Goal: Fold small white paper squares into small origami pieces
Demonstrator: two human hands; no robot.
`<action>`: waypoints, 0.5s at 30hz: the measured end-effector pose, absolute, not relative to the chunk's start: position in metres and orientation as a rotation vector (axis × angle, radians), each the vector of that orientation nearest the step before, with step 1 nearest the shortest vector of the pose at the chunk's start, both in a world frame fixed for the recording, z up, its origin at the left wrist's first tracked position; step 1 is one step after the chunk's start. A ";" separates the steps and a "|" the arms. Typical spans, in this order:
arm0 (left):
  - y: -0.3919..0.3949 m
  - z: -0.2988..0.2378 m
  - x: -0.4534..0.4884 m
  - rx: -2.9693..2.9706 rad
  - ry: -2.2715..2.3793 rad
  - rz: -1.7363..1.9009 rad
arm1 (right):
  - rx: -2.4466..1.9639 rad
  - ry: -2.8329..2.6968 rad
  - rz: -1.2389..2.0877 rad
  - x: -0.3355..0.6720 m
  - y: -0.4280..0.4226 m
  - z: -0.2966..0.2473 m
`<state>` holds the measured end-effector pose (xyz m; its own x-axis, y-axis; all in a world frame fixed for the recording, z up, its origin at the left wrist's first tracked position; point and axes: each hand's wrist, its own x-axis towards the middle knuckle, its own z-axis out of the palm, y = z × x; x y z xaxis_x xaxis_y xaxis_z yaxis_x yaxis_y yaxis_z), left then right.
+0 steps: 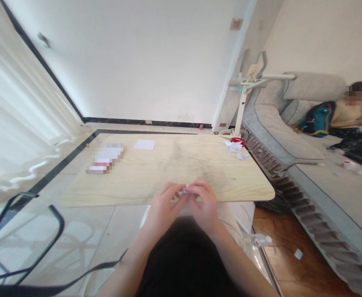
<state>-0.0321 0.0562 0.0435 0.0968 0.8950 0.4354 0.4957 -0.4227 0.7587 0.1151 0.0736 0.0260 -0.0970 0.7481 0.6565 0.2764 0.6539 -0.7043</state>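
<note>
At the near edge of the wooden table (174, 165), my left hand (165, 202) and my right hand (204, 202) meet at the fingertips. Both pinch a small folded piece of white paper (185, 190), mostly hidden by the fingers. Several folded white paper pieces (235, 147) lie at the table's far right corner. Beside them is a red looped object (239, 142) that resembles scissor handles. A flat white paper sheet (144, 144) rests toward the far left.
A blurred-out stack or box (105, 158) sits on the table's left side. Right of the table stands a grey sofa (298, 136) with a seated person (351, 111) and a teal backpack (320, 119). A dark metal chair frame (57, 218) is at the lower left.
</note>
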 end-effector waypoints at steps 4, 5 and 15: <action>0.055 0.044 -0.033 1.958 1.335 1.290 | -0.821 -1.686 0.509 0.114 0.072 0.028; 0.055 0.044 -0.034 1.954 1.316 1.293 | -0.820 -1.689 0.509 0.114 0.072 0.028; 0.057 0.035 -0.044 1.928 1.105 1.322 | -0.797 -1.668 0.579 0.115 0.074 0.026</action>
